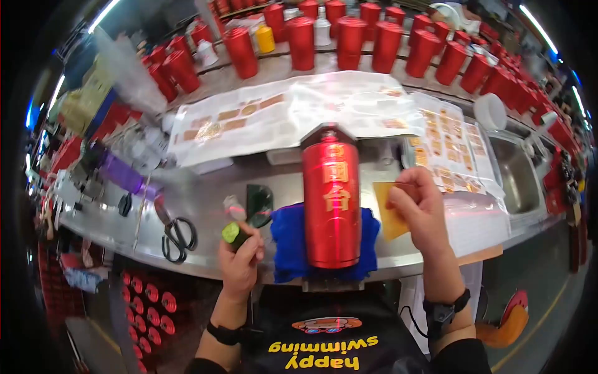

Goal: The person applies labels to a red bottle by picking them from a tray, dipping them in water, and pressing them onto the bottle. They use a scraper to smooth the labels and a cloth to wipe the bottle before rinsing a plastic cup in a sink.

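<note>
My left hand (242, 262) is closed around a short dark green piece (231, 234) with a pale green cut end facing up. In my right hand (420, 206) a thin amber sheet (390, 215) is pinched between thumb and fingers. Between my hands a large red bottle (331, 206) with gold characters lies on a folded blue cloth (288, 240), its dark cap end pointing away from me. Neither hand touches the bottle. Just beyond my left hand are a dark green flat piece (259, 206) and a small clear object (234, 207).
Black-handled scissors (179, 240) lie at the left. White sheets with gold decals (249, 118) spread behind the bottle, and more decals (451, 146) lie at the right. Red bottles (301, 43) line the back. A metal sink (516, 174) is at the far right.
</note>
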Tool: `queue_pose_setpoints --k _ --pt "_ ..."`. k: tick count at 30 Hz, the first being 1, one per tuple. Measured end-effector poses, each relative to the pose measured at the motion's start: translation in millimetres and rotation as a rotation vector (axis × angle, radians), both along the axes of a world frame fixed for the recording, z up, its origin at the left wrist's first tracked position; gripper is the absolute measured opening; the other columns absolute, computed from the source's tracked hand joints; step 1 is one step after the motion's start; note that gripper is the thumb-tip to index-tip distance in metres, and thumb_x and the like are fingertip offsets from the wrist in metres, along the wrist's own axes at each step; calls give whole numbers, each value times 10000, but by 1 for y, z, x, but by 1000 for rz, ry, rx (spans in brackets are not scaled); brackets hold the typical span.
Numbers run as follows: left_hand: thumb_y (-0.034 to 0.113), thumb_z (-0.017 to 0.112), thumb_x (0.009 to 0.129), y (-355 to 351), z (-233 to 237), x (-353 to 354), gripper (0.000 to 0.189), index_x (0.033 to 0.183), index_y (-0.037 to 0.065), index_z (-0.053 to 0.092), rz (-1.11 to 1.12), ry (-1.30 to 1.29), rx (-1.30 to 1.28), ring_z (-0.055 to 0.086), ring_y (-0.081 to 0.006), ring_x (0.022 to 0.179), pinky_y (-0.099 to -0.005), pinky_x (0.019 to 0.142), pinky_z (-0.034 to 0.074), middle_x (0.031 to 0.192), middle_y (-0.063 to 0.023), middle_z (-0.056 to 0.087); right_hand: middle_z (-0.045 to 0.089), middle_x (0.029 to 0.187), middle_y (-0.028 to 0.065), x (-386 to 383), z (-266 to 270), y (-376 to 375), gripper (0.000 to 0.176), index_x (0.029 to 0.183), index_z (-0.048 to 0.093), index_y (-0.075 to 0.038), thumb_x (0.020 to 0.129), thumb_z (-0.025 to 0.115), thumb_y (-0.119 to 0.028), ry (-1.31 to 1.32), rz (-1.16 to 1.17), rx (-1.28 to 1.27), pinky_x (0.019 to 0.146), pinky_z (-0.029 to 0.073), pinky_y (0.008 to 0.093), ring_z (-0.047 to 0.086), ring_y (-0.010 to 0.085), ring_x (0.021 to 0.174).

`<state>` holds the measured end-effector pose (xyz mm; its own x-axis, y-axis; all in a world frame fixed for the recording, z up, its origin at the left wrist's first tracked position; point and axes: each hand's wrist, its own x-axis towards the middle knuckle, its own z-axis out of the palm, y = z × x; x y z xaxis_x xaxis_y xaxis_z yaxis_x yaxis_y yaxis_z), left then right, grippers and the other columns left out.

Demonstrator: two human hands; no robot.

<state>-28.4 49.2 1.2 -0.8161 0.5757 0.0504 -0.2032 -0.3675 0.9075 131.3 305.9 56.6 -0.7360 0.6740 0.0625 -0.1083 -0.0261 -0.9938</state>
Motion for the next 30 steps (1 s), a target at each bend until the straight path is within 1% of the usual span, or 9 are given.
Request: queue_pose_setpoints --k 4,6,11,12,15,18,22,27,30 --pt "14 530 872 -18 1 -7 172 1034 55 491 89 19 29 523 -124 676 -236 577 398 910 -70 539 590 804 12 5 -8 1 172 992 504 -69 871 625 -53 -23 -31 16 602 425 196 560 62 716" --pt "16 503 864 -27 5 -16 263 1121 62 472 49 31 81 531 -147 787 -273 667 415 1016 -46 494 579 791 -6 6 -11 0 158 994 514 -86 879 622 -87 -21 -68 16 567 377 171 528 44 689" --pt "61 504 908 -49 0 -12 238 1143 68 462 143 -67 20 533 -131 806 -277 698 429 959 -43 520 548 774 -22 8 -17 1 151 1007 518 -77 885 605 -66 -24 -110 62 554 367 165 502 35 657" --pt "96 531 894 -53 -3 -10 271 1154 75 459 131 -64 -30 535 -151 823 -277 684 423 1021 -41 505 535 768 -26 10 -24 5 141 1005 518 -74 891 601 -69 14 -69 59 554 367 164 492 33 649" --pt "92 553 897 -62 -12 -5 246 1129 67 472 109 -45 -96 542 -122 791 -246 676 430 942 -42 539 529 753 -25 8 -29 7 118 997 505 -63 909 583 -70 18 -55 66 545 357 160 484 30 660" --pt "91 557 899 -64 -8 -2 231 1114 66 477 108 8 -131 544 -109 778 -233 664 434 929 -37 545 560 804 -21 5 -30 3 108 1018 504 -60 931 566 -79 46 -49 42 522 328 143 477 16 665" --pt "88 546 908 -68 -5 -3 221 1115 67 474 65 39 -192 548 -95 789 -226 670 443 948 -27 546 557 840 -11 10 -31 7 100 1032 511 -58 943 550 -83 7 -22 25 563 375 164 496 24 658" --pt "106 597 916 -75 -5 -5 313 1186 52 447 74 73 -159 539 -85 828 -227 700 457 981 -11 532 533 840 -24 8 -31 7 104 1043 516 -66 948 548 -93 1 -3 65 530 354 161 473 14 653" --pt "112 602 917 -84 -6 -9 353 1221 43 435 85 186 -292 530 -84 827 -227 706 457 964 -12 526 514 850 -36 9 -28 3 107 1047 517 -65 946 545 -87 -17 -12 89 559 349 154 451 6 674"
